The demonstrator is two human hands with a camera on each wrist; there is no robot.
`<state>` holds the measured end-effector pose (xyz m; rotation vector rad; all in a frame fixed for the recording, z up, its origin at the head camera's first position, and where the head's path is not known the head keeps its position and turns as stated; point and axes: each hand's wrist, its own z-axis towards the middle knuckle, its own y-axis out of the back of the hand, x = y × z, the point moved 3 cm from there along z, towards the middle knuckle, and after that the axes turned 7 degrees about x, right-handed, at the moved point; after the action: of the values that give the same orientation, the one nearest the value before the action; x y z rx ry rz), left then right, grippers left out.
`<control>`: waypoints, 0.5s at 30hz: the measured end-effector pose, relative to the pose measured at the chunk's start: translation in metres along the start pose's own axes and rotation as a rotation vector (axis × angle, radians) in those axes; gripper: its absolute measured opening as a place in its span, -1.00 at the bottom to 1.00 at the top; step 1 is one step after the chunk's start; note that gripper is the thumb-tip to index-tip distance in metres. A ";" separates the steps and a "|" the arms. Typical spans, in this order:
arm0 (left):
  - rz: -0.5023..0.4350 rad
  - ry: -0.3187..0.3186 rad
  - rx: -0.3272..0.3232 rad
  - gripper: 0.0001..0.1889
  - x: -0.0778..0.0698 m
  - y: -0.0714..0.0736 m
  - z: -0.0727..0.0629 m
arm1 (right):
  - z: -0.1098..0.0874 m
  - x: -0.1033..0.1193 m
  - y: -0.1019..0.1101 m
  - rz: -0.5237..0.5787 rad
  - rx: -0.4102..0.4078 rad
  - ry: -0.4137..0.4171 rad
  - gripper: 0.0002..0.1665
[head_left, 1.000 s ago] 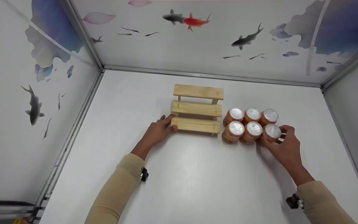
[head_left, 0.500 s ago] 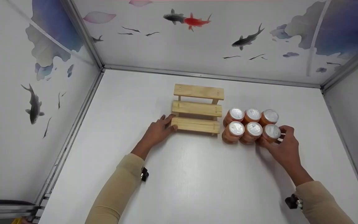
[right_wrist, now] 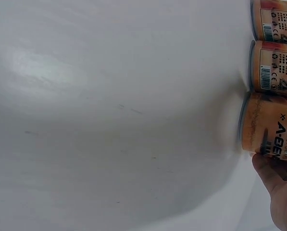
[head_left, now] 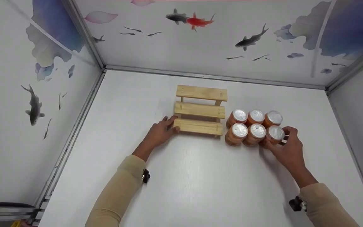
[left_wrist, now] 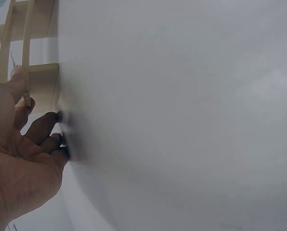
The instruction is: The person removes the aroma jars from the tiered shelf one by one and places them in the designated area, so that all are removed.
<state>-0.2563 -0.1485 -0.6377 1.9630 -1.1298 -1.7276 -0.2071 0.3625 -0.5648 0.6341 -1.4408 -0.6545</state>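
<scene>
A small three-step wooden shelf rack (head_left: 199,109) stands on the white table, its lowest board nearest me. My left hand (head_left: 162,131) pinches the left end of that board between thumb and index finger; in the left wrist view the other fingers (left_wrist: 42,127) hang below it, by the tabletop. To the rack's right, orange-labelled cans with silvery tops stand upright in two rows of three. My right hand (head_left: 290,148) grips the front-right can (head_left: 276,134), thumb on the near side and fingers round the right side. This can sits against the front middle can (head_left: 257,132).
Behind the front row are a back-left can (head_left: 239,116), a back middle can (head_left: 256,116) and a back-right can (head_left: 274,118). White panels printed with fish (head_left: 250,39) enclose the table (head_left: 184,183) at the back and both sides. Metal rails edge the panels.
</scene>
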 end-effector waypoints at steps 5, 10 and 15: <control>-0.007 0.011 0.010 0.00 0.001 0.001 0.001 | 0.000 0.000 -0.002 0.004 -0.003 0.007 -0.01; -0.023 0.004 0.003 -0.06 -0.008 0.008 -0.010 | 0.000 0.003 -0.004 0.003 0.015 0.005 0.01; 0.007 0.025 0.002 -0.15 -0.025 0.019 -0.025 | 0.000 0.010 -0.004 -0.014 0.006 0.058 0.01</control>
<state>-0.2389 -0.1504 -0.6014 1.9741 -1.1293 -1.6947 -0.2074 0.3522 -0.5609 0.6632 -1.3859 -0.6377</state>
